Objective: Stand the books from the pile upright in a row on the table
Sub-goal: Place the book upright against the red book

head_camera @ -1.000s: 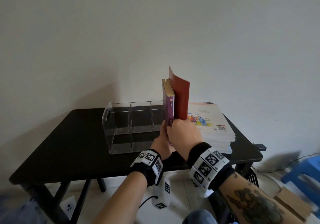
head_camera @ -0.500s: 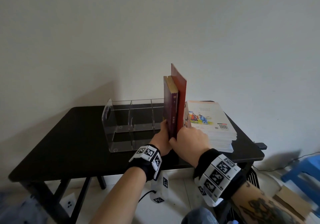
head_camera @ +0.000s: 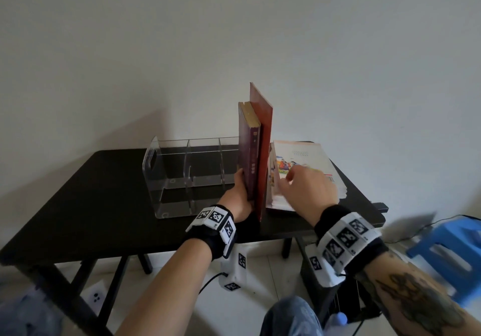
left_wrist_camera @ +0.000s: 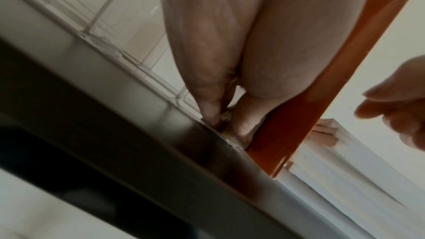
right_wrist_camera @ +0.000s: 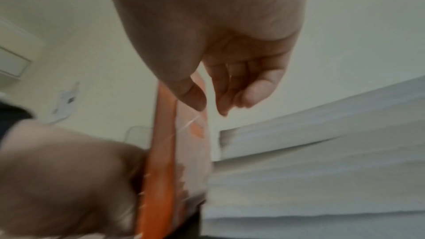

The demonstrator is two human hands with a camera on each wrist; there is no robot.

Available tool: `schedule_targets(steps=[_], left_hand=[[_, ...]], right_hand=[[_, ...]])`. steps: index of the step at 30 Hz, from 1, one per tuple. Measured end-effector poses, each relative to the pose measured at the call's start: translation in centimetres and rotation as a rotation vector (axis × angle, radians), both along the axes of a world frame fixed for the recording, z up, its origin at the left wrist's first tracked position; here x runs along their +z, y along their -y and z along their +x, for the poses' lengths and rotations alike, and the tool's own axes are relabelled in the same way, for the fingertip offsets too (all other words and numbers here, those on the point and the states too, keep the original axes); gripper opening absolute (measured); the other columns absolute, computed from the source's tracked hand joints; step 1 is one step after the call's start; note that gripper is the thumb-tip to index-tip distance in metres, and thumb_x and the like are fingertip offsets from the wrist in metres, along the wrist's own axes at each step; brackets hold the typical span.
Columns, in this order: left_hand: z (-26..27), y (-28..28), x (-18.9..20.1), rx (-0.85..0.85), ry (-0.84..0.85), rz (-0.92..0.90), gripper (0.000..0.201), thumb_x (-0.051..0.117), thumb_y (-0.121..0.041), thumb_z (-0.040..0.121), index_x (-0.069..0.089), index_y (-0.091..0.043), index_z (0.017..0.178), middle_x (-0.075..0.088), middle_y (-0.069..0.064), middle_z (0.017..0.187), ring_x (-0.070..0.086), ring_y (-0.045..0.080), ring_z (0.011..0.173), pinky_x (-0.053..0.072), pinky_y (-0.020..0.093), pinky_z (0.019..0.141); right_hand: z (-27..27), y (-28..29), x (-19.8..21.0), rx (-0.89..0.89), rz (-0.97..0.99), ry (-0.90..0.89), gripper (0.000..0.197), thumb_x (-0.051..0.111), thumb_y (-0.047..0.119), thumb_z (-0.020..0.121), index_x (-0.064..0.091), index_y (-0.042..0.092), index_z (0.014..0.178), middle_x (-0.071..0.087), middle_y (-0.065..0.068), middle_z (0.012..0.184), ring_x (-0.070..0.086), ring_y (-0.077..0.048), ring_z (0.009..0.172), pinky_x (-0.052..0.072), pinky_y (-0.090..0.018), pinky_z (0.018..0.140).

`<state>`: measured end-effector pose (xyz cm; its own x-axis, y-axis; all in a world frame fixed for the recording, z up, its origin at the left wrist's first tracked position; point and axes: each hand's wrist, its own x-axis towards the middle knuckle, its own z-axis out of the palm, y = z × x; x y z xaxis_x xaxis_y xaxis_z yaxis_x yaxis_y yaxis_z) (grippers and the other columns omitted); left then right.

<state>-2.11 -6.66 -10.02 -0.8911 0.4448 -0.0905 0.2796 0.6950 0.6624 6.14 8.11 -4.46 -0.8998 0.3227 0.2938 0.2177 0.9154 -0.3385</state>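
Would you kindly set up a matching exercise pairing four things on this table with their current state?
Things:
1. maroon book
2. clear organizer
3. book pile
4. right hand

States:
A. lying flat, at the table's right end
B. upright, held by the left hand
C. open, over the pile, holding nothing
D. transparent, left of the upright books

Pairs: 1-B, 2-D, 3-A, 4-C

left grip [head_camera: 238, 197]: forearm reached forward, thumb and fingers clamped around something upright
right grip [head_camera: 307, 190]: raised, fingers loosely curled, holding nothing
wrists: both wore marker bands
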Motion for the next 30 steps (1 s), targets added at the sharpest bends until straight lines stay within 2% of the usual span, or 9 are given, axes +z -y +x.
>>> schedule_targets(steps=[3, 5, 8, 11, 15, 19, 23, 27, 30], left_hand=[[-0.1, 0.0, -0.2, -0.003, 0.001, -0.007, 0.095, 0.058, -0.015, 0.089, -0.015, -0.023, 0.150, 0.065, 0.017, 0.116, 0.067, 0.030, 0.092, 0.052, 0.042, 0.089], [-0.1, 0.0, -0.1, -0.009, 0.002, -0.010, 0.095, 0.058, -0.014, 0.090, -0.016, -0.023, 0.150, 0.065, 0.016, 0.115, 0.067, 0.029, 0.091, 0.052, 0.042, 0.089], [-0.1, 0.0, 0.0, -0.015, 0.011, -0.028, 0.098, 0.057, -0.011, 0.090, -0.021, -0.025, 0.149, 0.066, 0.014, 0.112, 0.067, 0.027, 0.088, 0.053, 0.040, 0.088], [-0.1, 0.1, -0.1, -0.016, 0.025, -0.038, 0.101, 0.056, -0.010, 0.090, -0.024, -0.027, 0.148, 0.065, 0.014, 0.114, 0.067, 0.026, 0.091, 0.052, 0.040, 0.091], [-0.2, 0.0, -0.2, -0.019, 0.012, -0.058, 0.102, 0.057, -0.012, 0.089, -0.026, -0.026, 0.148, 0.066, 0.014, 0.111, 0.067, 0.026, 0.089, 0.053, 0.041, 0.090], [-0.2, -0.2, 0.0, -0.020, 0.004, -0.079, 0.101, 0.056, -0.010, 0.090, -0.027, -0.023, 0.148, 0.067, 0.014, 0.108, 0.067, 0.026, 0.087, 0.054, 0.040, 0.088], [-0.1, -0.2, 0.0, -0.019, -0.012, -0.076, 0.100, 0.055, -0.012, 0.090, -0.025, -0.023, 0.148, 0.067, 0.014, 0.110, 0.068, 0.026, 0.088, 0.054, 0.039, 0.087], [0.2, -0.3, 0.1, -0.011, -0.005, -0.065, 0.098, 0.053, -0.011, 0.091, -0.025, -0.025, 0.148, 0.067, 0.014, 0.112, 0.067, 0.026, 0.089, 0.052, 0.036, 0.084], [0.3, -0.2, 0.3, -0.013, 0.015, -0.039, 0.099, 0.054, -0.010, 0.091, -0.024, -0.026, 0.149, 0.065, 0.014, 0.118, 0.067, 0.026, 0.095, 0.051, 0.036, 0.088]], right_hand=[[-1.2, -4.1, 0.2, -0.125, 0.011, -0.009, 0.042, 0.051, 0.038, 0.093, 0.054, 0.005, 0.119, 0.055, -0.016, 0.119, 0.048, -0.033, 0.112, 0.043, -0.042, 0.092], [-2.2, -7.0, 0.1, -0.225, -0.002, 0.126, 0.050, 0.051, 0.040, 0.093, 0.048, -0.001, 0.122, 0.052, -0.022, 0.123, 0.045, -0.038, 0.115, 0.040, -0.044, 0.095], [-2.7, -9.6, -0.1, -0.260, -0.131, 0.284, 0.043, 0.053, 0.041, 0.093, 0.054, -0.001, 0.101, 0.062, -0.018, 0.101, 0.056, -0.035, 0.093, 0.046, -0.036, 0.078], [-2.5, -10.3, 0.1, -0.273, -0.240, 0.243, 0.038, 0.061, 0.035, 0.091, 0.054, 0.001, 0.075, 0.056, -0.010, 0.072, 0.052, -0.026, 0.064, 0.037, -0.029, 0.053], [-2.2, -10.3, 1.1, -0.330, -0.258, 0.199, 0.034, 0.071, 0.031, 0.084, 0.055, 0.003, 0.076, 0.059, -0.010, 0.074, 0.056, -0.029, 0.069, 0.040, -0.028, 0.057], [-1.7, -10.6, 2.3, -0.329, -0.330, 0.144, 0.030, 0.079, 0.026, 0.073, 0.060, 0.004, 0.070, 0.065, -0.012, 0.072, 0.058, -0.024, 0.059, 0.038, -0.026, 0.050], [-1.1, -9.9, 3.8, -0.250, -0.380, 0.098, 0.016, 0.073, 0.019, 0.072, 0.064, 0.005, 0.075, 0.070, -0.009, 0.067, 0.067, -0.021, 0.049, 0.049, -0.025, 0.046], [-0.5, -8.9, 5.5, -0.187, -0.390, 0.090, 0.019, 0.065, 0.019, 0.077, 0.061, 0.004, 0.066, 0.064, -0.006, 0.058, 0.055, -0.018, 0.043, 0.038, -0.023, 0.044], [0.1, -8.4, 6.6, -0.118, -0.417, -0.070, 0.024, 0.061, 0.018, 0.080, 0.059, 0.001, 0.063, 0.063, -0.015, 0.066, 0.048, -0.020, 0.046, 0.038, -0.027, 0.047]])
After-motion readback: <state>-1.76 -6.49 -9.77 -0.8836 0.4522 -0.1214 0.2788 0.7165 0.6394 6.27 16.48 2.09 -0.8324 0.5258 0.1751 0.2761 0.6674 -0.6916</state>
